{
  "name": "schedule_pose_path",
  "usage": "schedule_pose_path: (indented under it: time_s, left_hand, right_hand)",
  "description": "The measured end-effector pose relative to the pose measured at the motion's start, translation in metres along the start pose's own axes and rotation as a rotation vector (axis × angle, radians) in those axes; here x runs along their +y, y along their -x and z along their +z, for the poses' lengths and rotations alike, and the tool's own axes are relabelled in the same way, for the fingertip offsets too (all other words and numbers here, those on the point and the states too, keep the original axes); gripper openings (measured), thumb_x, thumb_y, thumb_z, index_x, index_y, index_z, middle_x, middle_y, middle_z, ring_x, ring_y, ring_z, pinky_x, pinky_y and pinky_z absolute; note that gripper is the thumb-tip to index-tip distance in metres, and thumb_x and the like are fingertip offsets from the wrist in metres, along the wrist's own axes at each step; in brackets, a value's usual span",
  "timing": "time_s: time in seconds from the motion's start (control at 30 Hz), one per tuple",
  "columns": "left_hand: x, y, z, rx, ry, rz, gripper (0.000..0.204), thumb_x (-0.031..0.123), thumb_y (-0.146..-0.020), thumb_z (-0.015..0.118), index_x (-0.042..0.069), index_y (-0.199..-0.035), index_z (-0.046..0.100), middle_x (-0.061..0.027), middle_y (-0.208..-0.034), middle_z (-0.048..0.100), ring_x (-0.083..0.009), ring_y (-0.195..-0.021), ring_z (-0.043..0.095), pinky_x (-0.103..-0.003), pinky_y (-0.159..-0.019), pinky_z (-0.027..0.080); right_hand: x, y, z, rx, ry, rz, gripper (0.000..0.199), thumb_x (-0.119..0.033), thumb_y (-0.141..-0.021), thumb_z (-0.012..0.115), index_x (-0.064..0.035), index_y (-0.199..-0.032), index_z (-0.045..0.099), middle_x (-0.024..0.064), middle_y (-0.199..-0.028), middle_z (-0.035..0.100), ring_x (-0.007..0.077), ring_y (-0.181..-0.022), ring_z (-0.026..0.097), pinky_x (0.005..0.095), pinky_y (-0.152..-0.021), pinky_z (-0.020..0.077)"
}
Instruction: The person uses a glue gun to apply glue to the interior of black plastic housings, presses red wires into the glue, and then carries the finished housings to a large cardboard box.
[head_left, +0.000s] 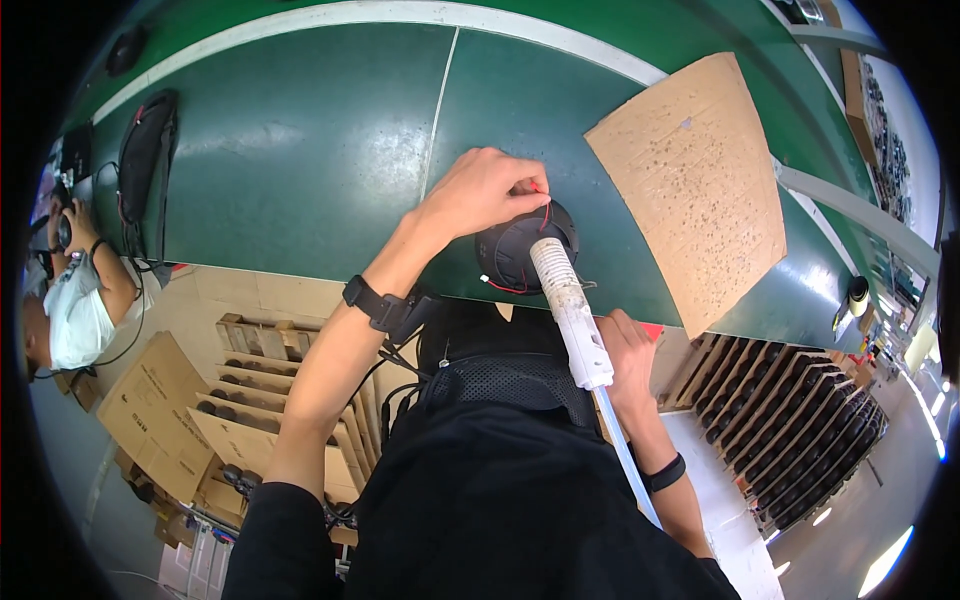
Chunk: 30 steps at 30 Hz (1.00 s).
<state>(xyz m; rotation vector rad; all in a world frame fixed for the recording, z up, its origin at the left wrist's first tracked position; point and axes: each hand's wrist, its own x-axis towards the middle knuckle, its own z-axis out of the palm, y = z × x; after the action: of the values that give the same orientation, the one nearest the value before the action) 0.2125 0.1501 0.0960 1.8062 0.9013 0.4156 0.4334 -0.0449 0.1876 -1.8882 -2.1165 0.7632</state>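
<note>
A black round housing [503,258] sits at the near edge of the green workbench, partly hidden by the tool over it. My left hand [487,190] is closed above its far side, thumb and fingertips pinching a thin red wire [546,216]. Another red wire [505,288] with a small white connector lies along the housing's near side. My right hand [627,352] is wrapped round a white hot glue gun [577,335], its grip largely out of sight. The gun's stained front end reaches over the housing. A long translucent glue stick [624,455] trails from its back toward me.
A spotted brown cardboard sheet [695,190] lies on the green workbench [330,150] to the right. At the left is a black pouch-like item [146,170] with cables. A co-worker [85,300] is farther left. Racks of round black parts [790,420] stand below right, cardboard boxes [165,410] below left.
</note>
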Motion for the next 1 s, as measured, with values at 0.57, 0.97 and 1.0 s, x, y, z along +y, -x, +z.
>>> schedule_pose_path:
  time_s: [0.57,0.97,1.0]
  left_hand:
    - [0.007,0.044,-0.015,-0.322,0.315,-0.153,0.006,0.007,-0.083,0.076,0.005,-0.088,0.074,-0.0014,-0.066,0.063,-0.0090,-0.061,0.057,-0.027,-0.058,0.045]
    - [0.004,0.049,-0.010,-0.321,0.281,-0.131,0.006,0.003,-0.081,0.075,0.003,-0.086,0.073,-0.0023,-0.063,0.059,-0.0097,-0.056,0.052,-0.028,-0.054,0.042]
    - [0.004,0.049,-0.009,-0.316,0.278,-0.130,0.006,0.003,-0.081,0.075,0.003,-0.086,0.073,-0.0023,-0.063,0.059,-0.0099,-0.056,0.052,-0.028,-0.054,0.042]
  right_hand:
    - [-0.001,0.001,-0.003,-0.007,0.011,0.024,0.021,-0.014,-0.072,0.073,-0.0001,-0.086,0.067,0.0122,-0.074,0.055,0.0323,-0.063,0.060,0.0417,-0.058,0.0456]
    - [0.000,0.003,0.000,-0.011,0.007,0.030,0.018,-0.013,-0.072,0.073,-0.0017,-0.084,0.065,0.0121,-0.074,0.056,0.0328,-0.064,0.060,0.0420,-0.057,0.0456]
    - [0.000,0.004,0.001,-0.008,0.014,0.035,0.018,-0.013,-0.072,0.073,-0.0018,-0.084,0.065,0.0120,-0.074,0.056,0.0328,-0.064,0.060,0.0420,-0.057,0.0454]
